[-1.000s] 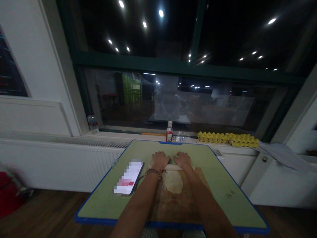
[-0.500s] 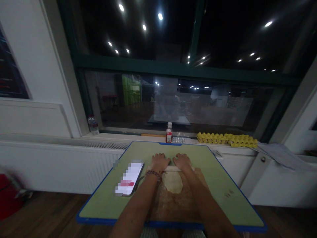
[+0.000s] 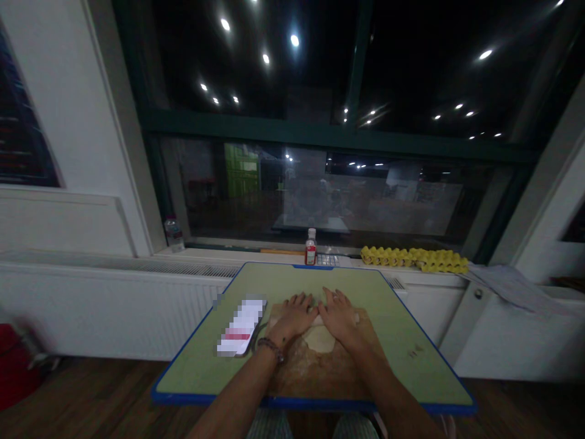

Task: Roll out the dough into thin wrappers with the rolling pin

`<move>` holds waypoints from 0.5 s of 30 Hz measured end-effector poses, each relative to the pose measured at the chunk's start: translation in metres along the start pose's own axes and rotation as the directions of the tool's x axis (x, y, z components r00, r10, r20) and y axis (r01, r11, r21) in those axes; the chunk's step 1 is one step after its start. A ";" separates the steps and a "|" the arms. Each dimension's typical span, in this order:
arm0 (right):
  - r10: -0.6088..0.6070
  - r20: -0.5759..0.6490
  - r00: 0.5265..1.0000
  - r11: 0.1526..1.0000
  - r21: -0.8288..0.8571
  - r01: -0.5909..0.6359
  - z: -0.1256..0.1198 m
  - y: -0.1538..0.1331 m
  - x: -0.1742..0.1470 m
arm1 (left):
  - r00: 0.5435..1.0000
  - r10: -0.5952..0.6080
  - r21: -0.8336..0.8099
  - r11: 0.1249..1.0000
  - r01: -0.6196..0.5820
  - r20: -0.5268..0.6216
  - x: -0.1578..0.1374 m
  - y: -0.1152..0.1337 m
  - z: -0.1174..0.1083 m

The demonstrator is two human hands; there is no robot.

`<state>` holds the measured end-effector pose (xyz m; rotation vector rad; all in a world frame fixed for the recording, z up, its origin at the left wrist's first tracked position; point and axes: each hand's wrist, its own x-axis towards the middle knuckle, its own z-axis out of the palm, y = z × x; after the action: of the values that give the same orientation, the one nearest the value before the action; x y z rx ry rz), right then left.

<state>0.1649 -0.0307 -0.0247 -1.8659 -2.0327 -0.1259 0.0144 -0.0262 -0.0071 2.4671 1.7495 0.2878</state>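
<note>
My left hand (image 3: 296,316) and my right hand (image 3: 337,314) lie side by side, palms down, fingers stretched forward and apart. Beneath the palms is a pale rolling pin (image 3: 314,321), mostly covered by them. Just on the near side of it shows a flat, pale sheet of dough (image 3: 320,342); its far part is hidden by the pin and hands. The dough rests on a brown wooden board (image 3: 315,378) dusted with flour. A beaded bracelet (image 3: 271,349) circles my left wrist.
A phone (image 3: 242,329) with a lit, blurred screen lies left on the blue-edged green table (image 3: 420,375). On the windowsill behind stand a small red-labelled bottle (image 3: 311,249), yellow egg cartons (image 3: 414,258) and a clear plastic bottle (image 3: 173,235). A white radiator (image 3: 114,311) is at the left.
Both hands and the rolling pin have come nearer to me, over the far part of the dough. My fingers are now stretched out farther. The camera view has shifted slightly.
</note>
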 end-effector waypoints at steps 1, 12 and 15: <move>-0.006 -0.005 1.000 1.000 -0.010 0.006 -0.001 0.000 -0.007 | 1.000 -0.012 -0.008 1.000 0.012 -0.029 -0.007 0.003 0.002; -0.188 -0.191 0.963 0.982 -0.013 0.189 -0.003 0.017 -0.088 | 0.952 0.193 0.040 0.981 -0.189 -0.239 -0.083 0.015 0.019; -0.207 -0.170 0.964 0.978 0.003 0.210 -0.003 0.022 -0.096 | 0.929 0.232 0.069 0.973 -0.222 -0.288 -0.097 0.010 0.030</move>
<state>0.1920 -0.1190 -0.0581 -1.5667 -2.0971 -0.3073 -0.0006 -0.1205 -0.0440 2.7759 1.5694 0.6844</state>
